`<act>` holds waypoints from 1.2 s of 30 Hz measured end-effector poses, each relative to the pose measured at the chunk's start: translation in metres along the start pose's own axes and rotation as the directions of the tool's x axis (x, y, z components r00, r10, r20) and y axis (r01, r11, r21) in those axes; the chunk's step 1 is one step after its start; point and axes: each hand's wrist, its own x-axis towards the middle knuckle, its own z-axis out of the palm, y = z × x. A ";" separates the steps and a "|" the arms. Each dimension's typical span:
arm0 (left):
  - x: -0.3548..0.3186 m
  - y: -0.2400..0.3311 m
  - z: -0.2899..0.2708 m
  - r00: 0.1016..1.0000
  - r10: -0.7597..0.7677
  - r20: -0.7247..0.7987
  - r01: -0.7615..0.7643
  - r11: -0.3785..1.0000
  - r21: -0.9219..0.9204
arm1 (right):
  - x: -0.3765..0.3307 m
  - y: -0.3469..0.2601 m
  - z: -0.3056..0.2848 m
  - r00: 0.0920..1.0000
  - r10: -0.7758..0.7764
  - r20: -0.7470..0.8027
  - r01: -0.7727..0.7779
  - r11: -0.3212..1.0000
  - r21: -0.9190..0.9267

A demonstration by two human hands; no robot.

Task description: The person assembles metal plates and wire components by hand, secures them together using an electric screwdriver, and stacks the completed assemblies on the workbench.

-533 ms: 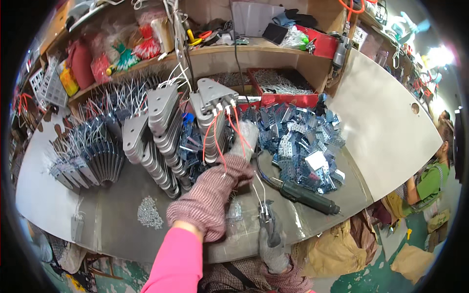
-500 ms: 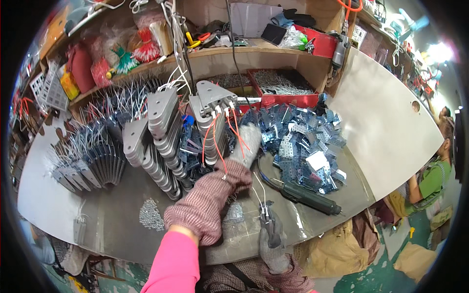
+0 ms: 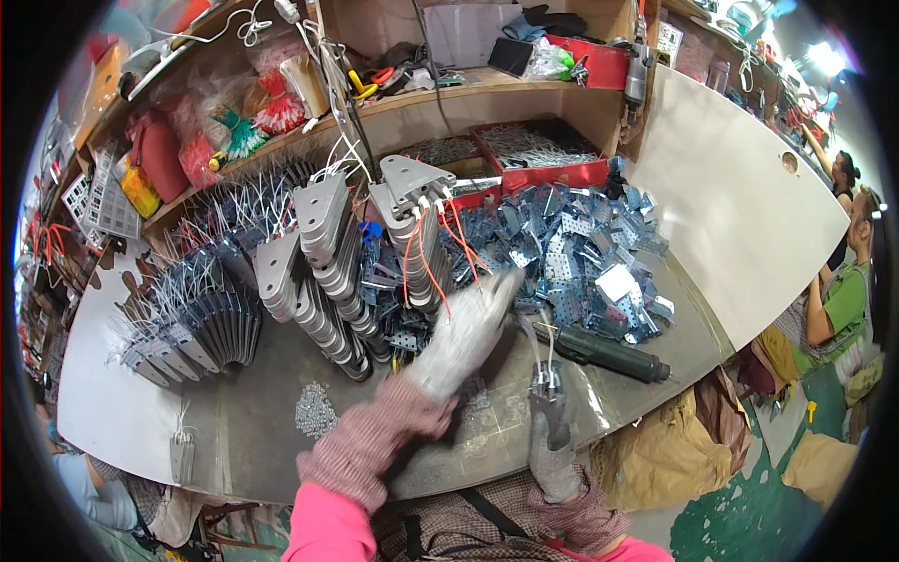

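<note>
My left hand, in a grey glove, is over the table in front of a heap of small bluish perforated metal brackets. Its fingers are smeared by motion, so whether it holds anything cannot be made out. Lower and to the right, my gloved right hand grips a small grey metal part with white wires, whose wires point up. Between that part and the heap lies a dark green electric screwdriver. Beyond my left hand, orange wires hang from a part on top of a stack of grey triangular plates.
More stacked plates stand left of centre. Further left are rows of wired parts. A pile of small metal fasteners lies on the table. At the back is a red tray of metal pieces. People are at the far right.
My left hand has drawn back from the edge of the bracket heap toward me. My right hand still grips the wired part. The whole view has shifted slightly.
</note>
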 end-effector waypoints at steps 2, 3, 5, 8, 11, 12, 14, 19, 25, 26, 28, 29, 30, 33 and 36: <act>-0.061 0.009 -0.016 0.980 0.168 -0.110 -0.174 0.984 -0.043 | -0.003 0.003 -0.003 0.995 -0.007 -0.102 -0.004 0.994 -0.105; -0.101 0.010 -0.030 0.971 0.225 -0.074 -0.228 0.973 -0.026 | 0.007 -0.009 -0.007 0.997 0.022 -0.078 -0.018 0.999 0.047; -0.168 0.019 -0.059 0.950 0.239 0.200 -0.227 0.971 -0.080 | 0.025 -0.036 -0.007 0.994 -0.030 -0.107 0.051 0.979 0.196; -0.233 0.020 -0.051 0.897 0.134 0.421 0.012 0.945 -0.327 | 0.018 -0.035 -0.011 0.998 -0.002 0.057 0.002 1.000 0.001; -0.212 0.023 -0.079 0.923 -0.109 0.369 0.252 0.896 -0.365 | 0.022 -0.036 -0.016 0.986 0.053 0.160 -0.068 0.994 0.088; -0.202 0.022 -0.077 0.920 -0.124 0.373 0.268 0.892 -0.364 | 0.020 -0.036 -0.013 0.983 0.055 0.176 -0.072 0.993 0.089; -0.184 0.016 -0.069 0.806 -0.482 0.343 0.538 0.839 -0.084 | 0.019 -0.036 -0.011 0.971 -0.040 0.237 0.021 0.997 0.080; -0.194 -0.004 -0.066 0.758 -0.535 0.373 0.627 0.755 -0.192 | 0.017 -0.086 0.004 0.949 0.037 0.313 -0.093 0.982 0.166; -0.190 0.007 -0.104 0.651 -0.486 0.583 0.633 -0.077 -0.771 | 0.023 -0.121 0.015 0.572 0.225 0.789 -0.746 0.543 0.386; -0.194 0.006 -0.105 0.645 -0.500 0.578 0.630 -0.081 -0.772 | 0.020 -0.123 0.020 0.588 0.155 0.794 -0.736 0.510 0.445; -0.203 0.002 -0.103 0.676 -0.578 0.457 0.581 0.038 -0.813 | 0.019 -0.134 0.021 0.565 0.107 0.818 -0.722 0.544 0.427; -0.206 0.002 -0.102 0.667 -0.620 0.413 0.613 0.141 -0.778 | 0.017 -0.141 0.023 0.553 0.106 0.826 -0.740 0.518 0.429; -0.209 0.002 -0.103 0.663 -0.624 0.414 0.613 0.135 -0.778 | 0.016 -0.145 0.025 0.543 0.106 0.833 -0.757 0.492 0.430; -0.214 0.004 -0.105 0.691 -0.645 0.328 0.647 0.348 -0.678 | 0.010 -0.142 0.031 0.582 0.088 0.808 -0.696 0.568 0.439; -0.215 0.007 -0.102 0.707 -0.650 0.279 0.638 0.415 -0.649 | 0.013 -0.144 0.030 0.575 0.083 0.814 -0.697 0.570 0.435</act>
